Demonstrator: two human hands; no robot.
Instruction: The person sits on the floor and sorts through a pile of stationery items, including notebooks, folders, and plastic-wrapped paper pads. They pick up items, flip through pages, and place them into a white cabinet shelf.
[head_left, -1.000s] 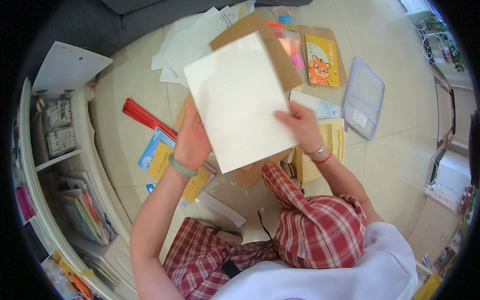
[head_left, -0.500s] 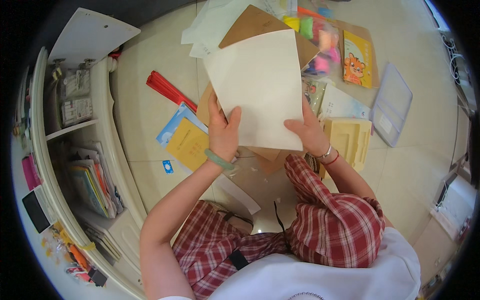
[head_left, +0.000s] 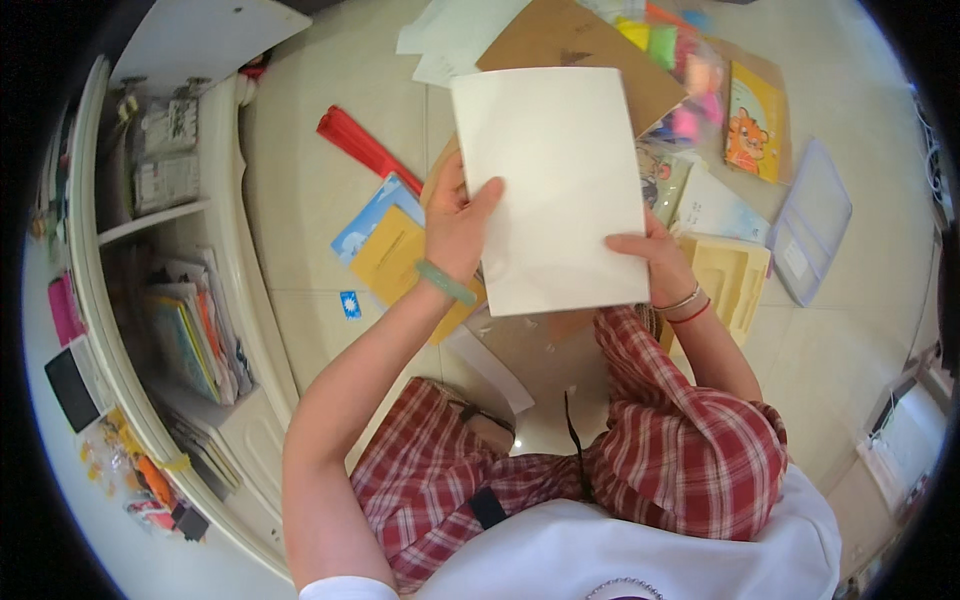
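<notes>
Between my hands a stack of white paper [head_left: 555,190] is held up, its blank face toward me. My left hand [head_left: 458,220] grips the left edge, thumb on the front and fingers behind. At the lower right edge my right hand [head_left: 660,258] clasps it the same way, with its fingers partly hidden. Something brown shows behind the paper beside my left fingers. Below my left hand lie a yellow booklet [head_left: 390,258] and a blue-and-white booklet [head_left: 362,232]. A cream plastic tray [head_left: 735,275] is next to my right wrist.
An open white cabinet [head_left: 225,300] with folders stands left. Red strips [head_left: 365,150], brown cardboard [head_left: 560,50], colourful bagged clay-like lumps [head_left: 690,80], a tiger-picture book [head_left: 752,125] and a clear plastic case [head_left: 812,220] lie on the tiled floor. A paper strip [head_left: 490,370] lies near my legs.
The paper has turned slightly and now stands more upright and squared in the view. Both hands still hold it. The whole view has shifted, moving the surroundings rightward.
</notes>
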